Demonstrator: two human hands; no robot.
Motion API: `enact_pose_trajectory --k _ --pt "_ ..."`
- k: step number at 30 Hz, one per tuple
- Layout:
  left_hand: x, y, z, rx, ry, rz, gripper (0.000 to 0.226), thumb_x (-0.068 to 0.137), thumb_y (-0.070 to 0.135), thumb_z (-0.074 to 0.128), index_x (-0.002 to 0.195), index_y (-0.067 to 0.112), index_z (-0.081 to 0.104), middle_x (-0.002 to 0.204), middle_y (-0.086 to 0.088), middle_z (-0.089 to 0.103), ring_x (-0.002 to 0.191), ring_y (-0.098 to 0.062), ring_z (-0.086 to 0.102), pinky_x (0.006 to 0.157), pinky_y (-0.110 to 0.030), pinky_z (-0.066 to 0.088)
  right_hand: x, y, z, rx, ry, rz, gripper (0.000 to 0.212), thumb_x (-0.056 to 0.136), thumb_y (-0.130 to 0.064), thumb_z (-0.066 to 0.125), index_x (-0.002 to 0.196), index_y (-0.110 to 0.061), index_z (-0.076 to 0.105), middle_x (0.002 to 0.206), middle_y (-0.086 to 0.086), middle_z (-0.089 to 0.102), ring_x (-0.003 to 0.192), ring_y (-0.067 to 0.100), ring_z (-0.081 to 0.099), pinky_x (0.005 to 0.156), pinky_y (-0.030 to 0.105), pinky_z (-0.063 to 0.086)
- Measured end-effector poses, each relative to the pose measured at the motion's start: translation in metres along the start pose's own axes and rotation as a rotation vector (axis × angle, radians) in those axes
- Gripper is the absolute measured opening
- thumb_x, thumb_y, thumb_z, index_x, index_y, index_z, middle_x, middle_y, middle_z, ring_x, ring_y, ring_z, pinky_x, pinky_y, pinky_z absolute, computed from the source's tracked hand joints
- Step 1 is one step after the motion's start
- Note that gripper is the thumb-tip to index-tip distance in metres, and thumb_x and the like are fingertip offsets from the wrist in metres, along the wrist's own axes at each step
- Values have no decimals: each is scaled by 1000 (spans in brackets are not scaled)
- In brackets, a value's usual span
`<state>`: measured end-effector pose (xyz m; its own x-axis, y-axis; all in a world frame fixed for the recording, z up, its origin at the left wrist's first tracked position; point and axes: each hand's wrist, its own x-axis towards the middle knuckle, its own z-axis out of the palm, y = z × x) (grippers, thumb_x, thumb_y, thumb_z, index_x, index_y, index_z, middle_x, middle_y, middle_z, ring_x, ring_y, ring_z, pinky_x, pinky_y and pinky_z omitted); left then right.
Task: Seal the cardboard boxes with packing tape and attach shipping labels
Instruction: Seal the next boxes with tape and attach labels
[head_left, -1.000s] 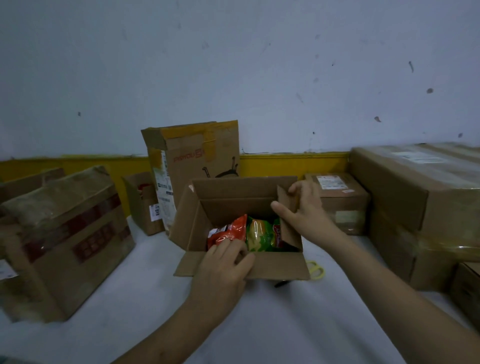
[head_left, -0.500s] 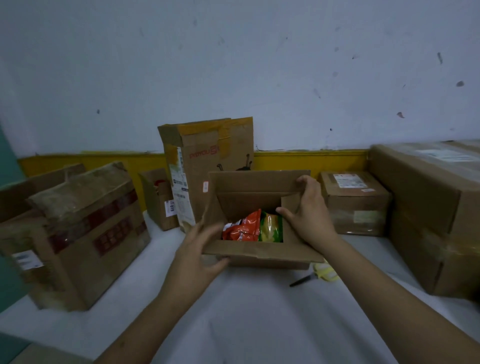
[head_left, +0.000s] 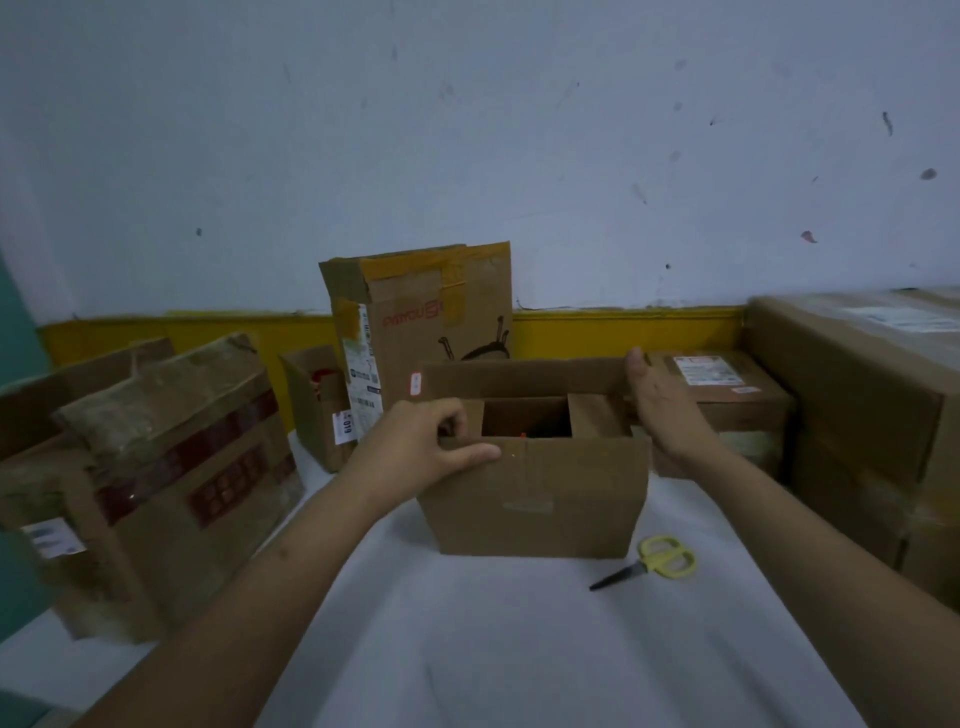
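Both side flaps now folded in, snacks hidden.

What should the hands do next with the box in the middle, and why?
Probably fold the far flap down with the right hand. Both side flaps already lie inward, the left hand grips the near flap, and the box top still shows a gap, so tape can't go on yet.

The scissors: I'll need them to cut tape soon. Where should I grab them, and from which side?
Take the scissors by the yellow handle loops, coming from above on the right. They lie flat beside the box, loops to the right, blade tip pointing left toward you.
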<state>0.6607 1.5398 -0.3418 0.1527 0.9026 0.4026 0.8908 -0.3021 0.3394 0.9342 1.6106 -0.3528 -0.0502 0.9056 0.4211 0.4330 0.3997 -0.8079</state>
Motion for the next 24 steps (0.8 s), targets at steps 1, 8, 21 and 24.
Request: enact_pose_trajectory --k 1,8,21,24 --pt "2 -3 6 -6 55 -2 40 75 67 68 80 30 53 81 12 60 78 -6 58 68 -27 51 -1 -1 -1 29 -36 22 83 94 -71 15 113 -7 63 120 26 59 107 32 58 92 47 42" --pt "5 -25 65 -6 555 -75 93 68 64 78 140 24 35 140 -7 29 130 -23 32 108 -37 36 -2 18 8 189 -177 109 25 102 -39 47 105 -23 66 117 0 62 104 13 58 82 29 48" --pt "24 -30 71 -410 245 -490 47 91 64 55 103 20 65 91 2 62 88 -21 59 74 -30 44 -22 22 32 367 -146 243 62 95 -50 52 149 -35 25 137 -3 44 117 22 52 96 41 49" --pt "37 -43 61 -293 195 -515 52 94 63 50 103 15 68 98 -4 67 91 -24 61 79 -33 48 -26 11 43 410 -98 262 38 99 -37 54 131 -34 32 134 8 45 114 28 53 100 50 48"
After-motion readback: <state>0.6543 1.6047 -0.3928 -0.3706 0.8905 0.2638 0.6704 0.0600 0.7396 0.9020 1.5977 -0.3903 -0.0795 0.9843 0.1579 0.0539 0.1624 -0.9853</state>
